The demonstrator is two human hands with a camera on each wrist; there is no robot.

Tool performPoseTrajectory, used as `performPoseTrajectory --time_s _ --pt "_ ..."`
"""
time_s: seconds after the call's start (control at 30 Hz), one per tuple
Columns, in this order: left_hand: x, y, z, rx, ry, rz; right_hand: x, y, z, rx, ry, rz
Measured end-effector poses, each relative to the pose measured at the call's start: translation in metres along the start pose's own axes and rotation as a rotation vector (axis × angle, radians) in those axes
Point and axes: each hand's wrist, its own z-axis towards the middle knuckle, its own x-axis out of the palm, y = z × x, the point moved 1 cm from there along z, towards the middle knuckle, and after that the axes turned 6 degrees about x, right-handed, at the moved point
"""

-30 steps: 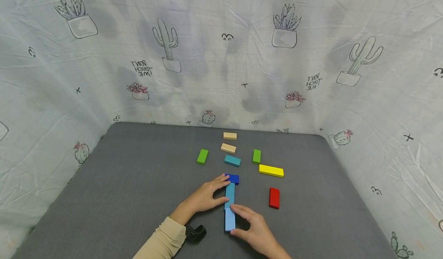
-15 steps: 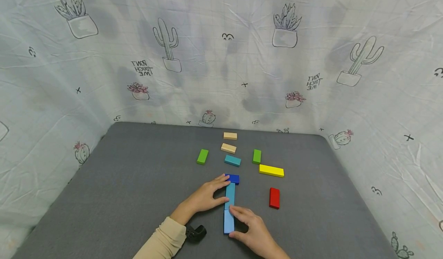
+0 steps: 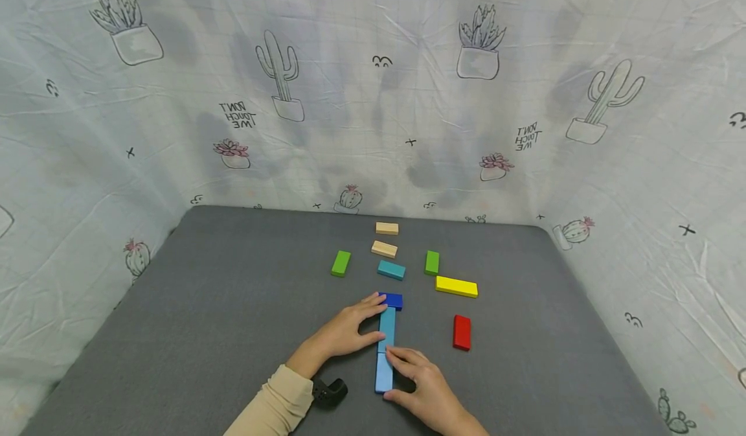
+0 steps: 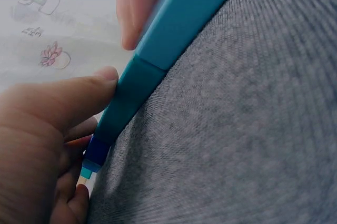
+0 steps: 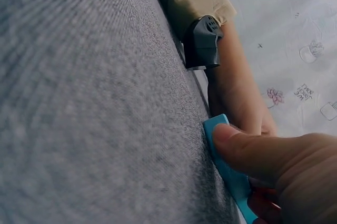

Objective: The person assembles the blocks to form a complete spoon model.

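Note:
In the head view a light blue block [image 3: 384, 372] lies flat, its far end against a sky-blue block [image 3: 387, 329] in line with it. My right hand [image 3: 428, 387] pinches the light blue block between thumb and fingers along its right side; its thumb also shows on this block in the right wrist view. My left hand [image 3: 344, 329] reaches in from the left with fairly straight fingers. Its thumb touches the sky-blue block's left side, while its fingertips rest at the dark blue block [image 3: 394, 301] at the line's far end, partly covering it.
Beyond lie a teal block [image 3: 392, 269], two plain wooden blocks [image 3: 384, 249] and two green blocks [image 3: 340, 263]. To the right are a yellow block [image 3: 457, 286] and a red block [image 3: 462, 332]. Patterned cloth [image 3: 373, 99] encloses the grey tabletop [image 3: 233, 280].
My right hand has shifted the light blue block slightly left and nearer, bringing it from overlapping the sky-blue block's end to lying end to end with it. The left hand stays put.

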Motion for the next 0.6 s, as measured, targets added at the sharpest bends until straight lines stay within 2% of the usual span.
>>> performPoseTrajectory --time_s 0.23,0.6 --pt "-0.0011 -0.0001 -0.0018 0.021 0.013 -0.01 0.0013 0.0001 0.0004 -0.029 -0.011 -0.04" --pt "-0.0013 -0.0019 -0.003 0.004 0.062 0.017 0.0019 -0.0006 -0.0003 -0.025 -0.026 -0.029"
